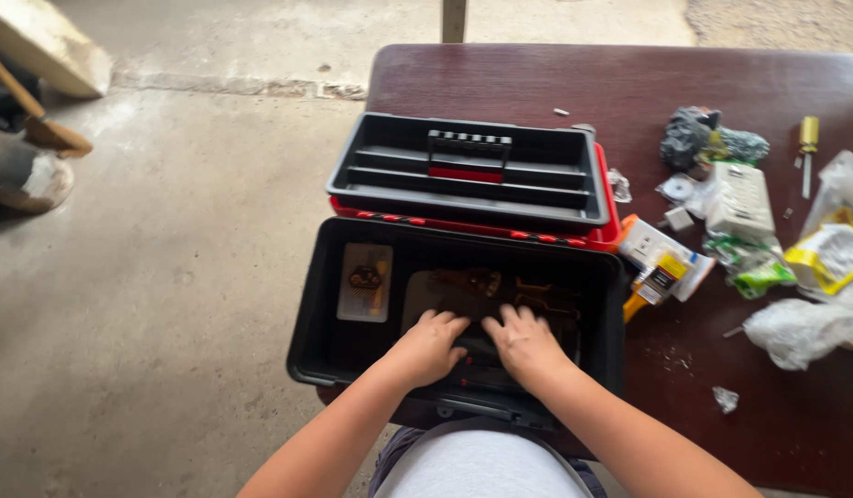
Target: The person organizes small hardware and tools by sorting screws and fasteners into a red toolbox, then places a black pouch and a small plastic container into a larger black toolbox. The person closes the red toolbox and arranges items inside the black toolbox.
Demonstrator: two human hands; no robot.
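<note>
Left hand (429, 346): laid palm down inside the black toolbox (334, 350); fingers spread and pressed on the dark tools (500, 290) at the bottom; nothing is seen to be clasped.
Right hand (523, 343): set just beside the left, also palm down on the same dark heap; fingers are held loosely apart — no grip can be made out.
Toolbox: stood open at the near edge of the dark red bench (500, 78); a pale flat packet (366, 281) is seen in its left part.
Lift-out tray (463, 171): black with a handle, rested on the red lid behind the box.
Right of the box: a screwdriver (807, 152), white plastic bags (800, 330) and small packets — scattered over the bench.
</note>
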